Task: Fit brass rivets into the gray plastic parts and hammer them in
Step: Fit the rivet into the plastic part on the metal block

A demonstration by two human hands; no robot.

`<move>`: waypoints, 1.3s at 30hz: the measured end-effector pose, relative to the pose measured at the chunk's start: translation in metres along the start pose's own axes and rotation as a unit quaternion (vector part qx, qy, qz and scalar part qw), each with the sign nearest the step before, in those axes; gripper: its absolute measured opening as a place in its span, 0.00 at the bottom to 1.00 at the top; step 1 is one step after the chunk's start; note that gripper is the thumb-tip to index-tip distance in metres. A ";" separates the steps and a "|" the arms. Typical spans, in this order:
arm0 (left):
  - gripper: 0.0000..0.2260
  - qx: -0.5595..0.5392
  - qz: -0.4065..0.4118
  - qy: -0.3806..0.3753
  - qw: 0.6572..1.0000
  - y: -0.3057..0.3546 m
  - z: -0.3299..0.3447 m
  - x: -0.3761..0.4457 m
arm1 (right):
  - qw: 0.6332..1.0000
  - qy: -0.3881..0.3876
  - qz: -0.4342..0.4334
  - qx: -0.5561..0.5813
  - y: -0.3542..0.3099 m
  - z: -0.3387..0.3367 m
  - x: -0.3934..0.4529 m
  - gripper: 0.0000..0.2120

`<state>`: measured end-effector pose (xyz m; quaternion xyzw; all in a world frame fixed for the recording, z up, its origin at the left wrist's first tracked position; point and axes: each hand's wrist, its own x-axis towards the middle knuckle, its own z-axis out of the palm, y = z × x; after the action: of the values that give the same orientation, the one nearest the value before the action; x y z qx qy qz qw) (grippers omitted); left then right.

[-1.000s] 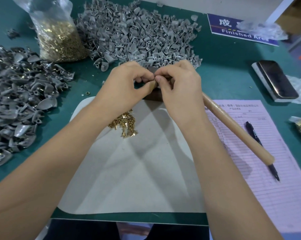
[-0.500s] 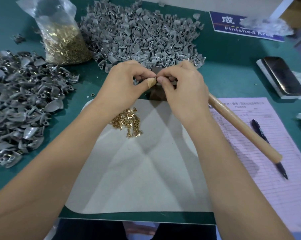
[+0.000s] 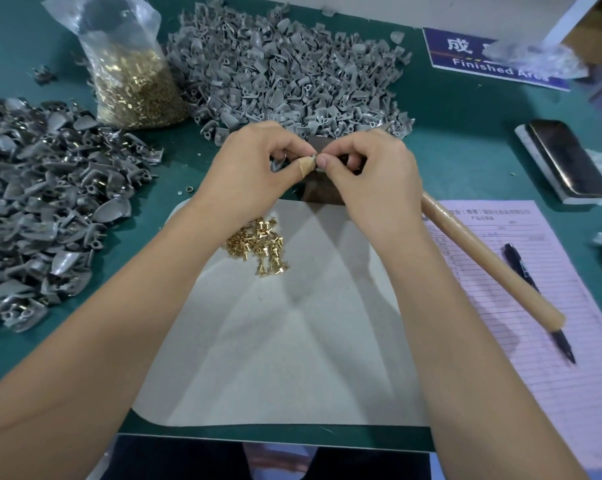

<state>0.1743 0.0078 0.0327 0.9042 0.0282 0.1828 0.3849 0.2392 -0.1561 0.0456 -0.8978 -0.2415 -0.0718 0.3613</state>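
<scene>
Nearest you, the pale felt mat; loose brass rivets lie clumped on its far-left part. Beyond the mat's far edge, your left hand and right hand curl fingertip to fingertip, pinching a small gray plastic part. A wooden hammer handle runs along the mat's right. Further back, a jagged gray parts heap.

Head-worn view, down over table
</scene>
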 end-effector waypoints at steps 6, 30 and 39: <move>0.04 0.006 0.005 0.012 1.000 -0.001 0.002 0.000 | 1.000 -0.024 -0.004 0.014 -0.001 -0.005 0.000 0.04; 0.05 0.086 0.030 0.030 0.995 -0.001 0.003 0.000 | 0.998 -0.052 -0.027 0.002 -0.008 -0.009 0.003 0.09; 0.06 0.061 0.046 0.019 0.997 -0.003 0.004 0.001 | 0.989 -0.095 -0.054 -0.098 -0.018 -0.016 0.011 0.08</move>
<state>0.1773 0.0073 0.0282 0.9226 0.0051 0.2152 0.3201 0.2410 -0.1517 0.0715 -0.9171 -0.3149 -0.0293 0.2426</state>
